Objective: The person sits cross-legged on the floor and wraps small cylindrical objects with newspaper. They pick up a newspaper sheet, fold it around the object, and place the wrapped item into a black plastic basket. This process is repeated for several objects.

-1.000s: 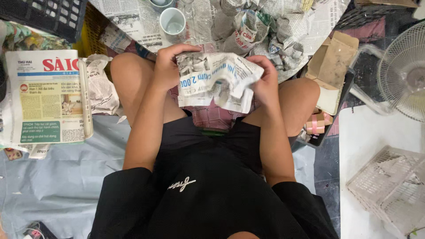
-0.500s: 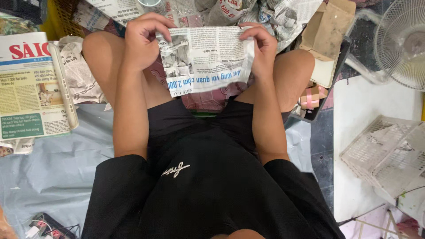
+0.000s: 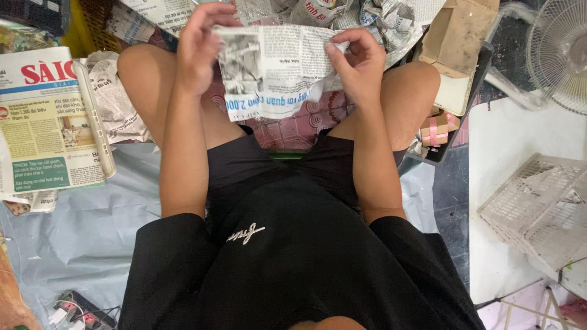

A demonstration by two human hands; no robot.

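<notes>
The paper (image 3: 269, 73), crumpled a moment ago, is now spread flat above the knees, with the left hand (image 3: 199, 49) and right hand (image 3: 358, 64) each pinching a top corner, so it looks ready to use.

I see the newspaper sheet (image 3: 272, 73) stretched between left hand (image 3: 199, 46) and right hand (image 3: 358, 61) fingers, above my knees. Folded newspaper (image 3: 49, 122) well left of them; fan (image 3: 559, 52) and plastic basket (image 3: 541, 211) well right.
</notes>
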